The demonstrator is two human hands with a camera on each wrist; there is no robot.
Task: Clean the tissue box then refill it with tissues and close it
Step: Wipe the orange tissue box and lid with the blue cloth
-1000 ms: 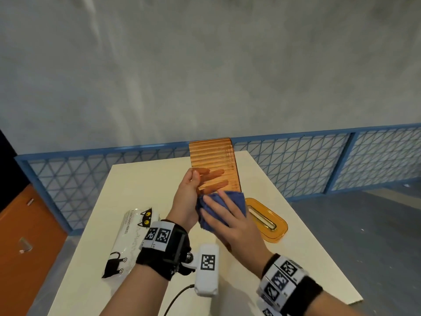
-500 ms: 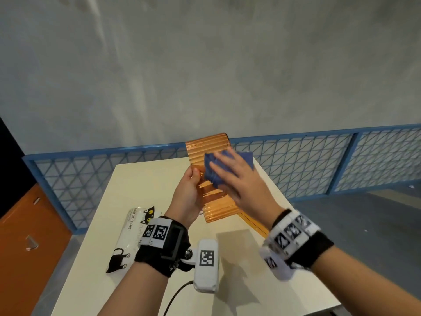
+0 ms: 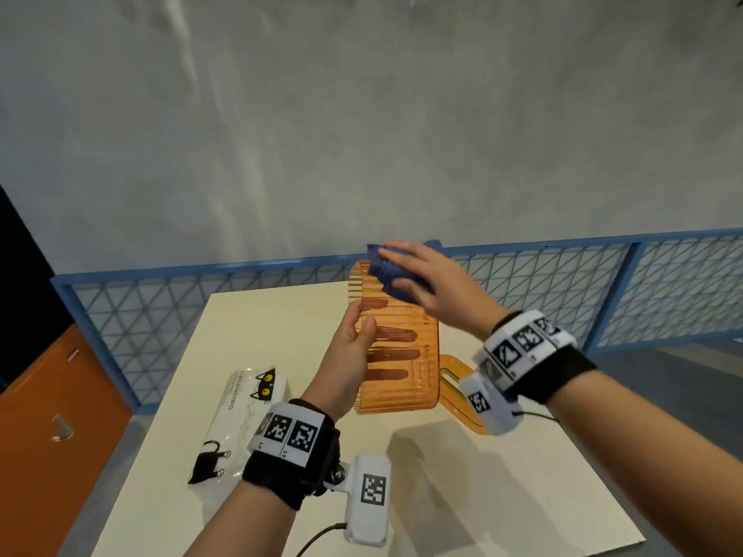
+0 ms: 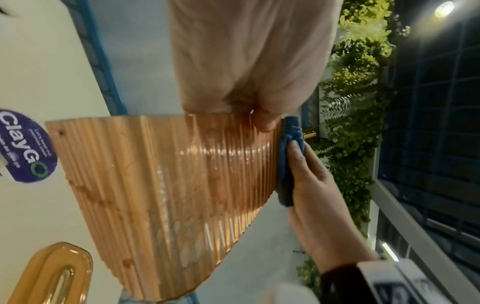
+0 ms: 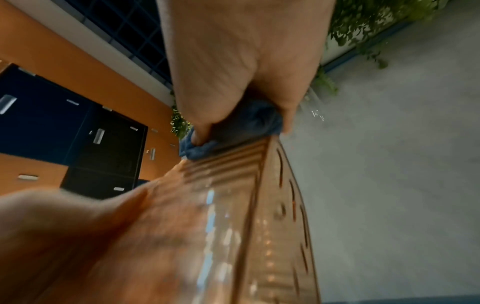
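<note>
Cream table (image 3: 281,315) below, tissue pack (image 3: 241,416) lying at its left. Held upright above it: orange ribbed tissue box (image 3: 402,355), left hand (image 3: 349,355) wrapped round its near-left edge, fingers showing dark through the wall. Pressed on the box's top end: blue cloth (image 3: 386,271), clutched between right hand (image 3: 434,283) thumb and fingers, up from mid-box half a second ago. Partly hidden behind the right wrist: orange lid (image 3: 454,367). Box opening out of sight.

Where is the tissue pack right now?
In the head view the tissue pack lies on the table, at the left, just left of the left hand that holds the box.
</note>
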